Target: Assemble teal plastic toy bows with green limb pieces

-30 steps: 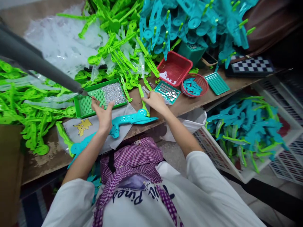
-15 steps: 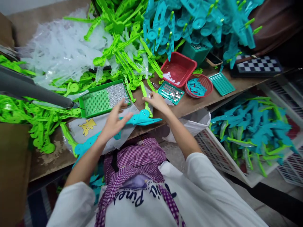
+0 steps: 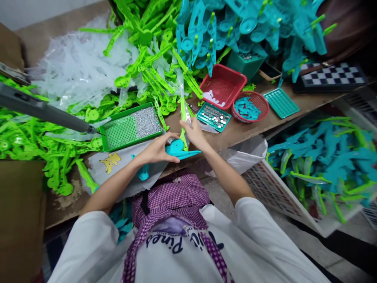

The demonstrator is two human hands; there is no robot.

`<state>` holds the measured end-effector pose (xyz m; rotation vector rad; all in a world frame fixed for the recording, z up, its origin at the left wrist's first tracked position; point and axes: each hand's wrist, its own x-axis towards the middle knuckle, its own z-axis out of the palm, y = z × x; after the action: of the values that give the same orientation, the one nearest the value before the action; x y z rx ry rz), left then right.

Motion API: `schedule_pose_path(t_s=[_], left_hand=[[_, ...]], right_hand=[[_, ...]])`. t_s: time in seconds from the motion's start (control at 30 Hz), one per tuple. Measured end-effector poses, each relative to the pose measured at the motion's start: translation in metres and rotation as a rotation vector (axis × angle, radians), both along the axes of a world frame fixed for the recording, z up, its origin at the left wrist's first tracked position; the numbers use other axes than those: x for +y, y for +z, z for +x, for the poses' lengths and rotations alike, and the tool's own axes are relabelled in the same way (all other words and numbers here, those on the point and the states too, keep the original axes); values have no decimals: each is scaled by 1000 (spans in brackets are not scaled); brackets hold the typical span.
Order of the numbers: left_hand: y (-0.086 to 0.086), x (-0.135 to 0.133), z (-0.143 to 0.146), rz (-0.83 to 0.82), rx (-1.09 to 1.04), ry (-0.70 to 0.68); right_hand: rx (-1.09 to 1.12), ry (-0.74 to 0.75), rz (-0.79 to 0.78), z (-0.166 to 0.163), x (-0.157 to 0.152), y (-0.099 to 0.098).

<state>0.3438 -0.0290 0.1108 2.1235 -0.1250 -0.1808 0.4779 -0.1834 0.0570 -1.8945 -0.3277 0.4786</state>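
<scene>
Wooden workbench (image 3: 216,139) carries big heaps of plastic parts, bright green ones (image 3: 141,23) at the back and blue ones (image 3: 253,19) toward the right. Near the front edge, the blue arm-shaped piece (image 3: 177,148) lies between the two hands. The left hand (image 3: 159,150) makes a wide curve, thumb on one side of this piece and fingers on the other; how firmly it presses, I cannot tell. The right hand (image 3: 193,132) pinches a slim green strip (image 3: 183,111), whose lower end reaches to the blue piece, touching or only overlapping, I cannot say. In my judgement, the step in hand is bringing these two parts together, and the next move calls for steady fingers and careful lining-up. Just beside the right hand is a teal tray (image 3: 208,123) of silver discs.
</scene>
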Motion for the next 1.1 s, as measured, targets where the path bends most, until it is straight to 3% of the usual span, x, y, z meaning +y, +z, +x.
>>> schedule_pose_path(t_s=[0.17, 0.3, 0.6, 0.7, 0.8, 0.87, 1.0, 1.1], left_hand=[[-3, 0, 3, -80, -38, -25], [-3, 1, 3, -89, -43, -28], [4, 1, 5, -139, 25, -33], [4, 9, 11, -208, 181, -56], [4, 19, 18, -217, 461, -208], [5, 21, 21, -217, 517, -263], [11, 15, 19, -209, 275, -246], [14, 5, 10, -89, 127, -306]], right_hand=[[-11, 145, 24, 1, -12, 7], [-2, 68, -90, 0, -10, 6], [37, 34, 72, -16, -23, 11], [-3, -1, 110, -19, -22, 8], [-53, -49, 114, -21, -19, 7], [-82, -51, 98, -22, -20, 9], [-89, -27, 38, -24, -24, 12], [-44, -53, 31, -27, -27, 12]])
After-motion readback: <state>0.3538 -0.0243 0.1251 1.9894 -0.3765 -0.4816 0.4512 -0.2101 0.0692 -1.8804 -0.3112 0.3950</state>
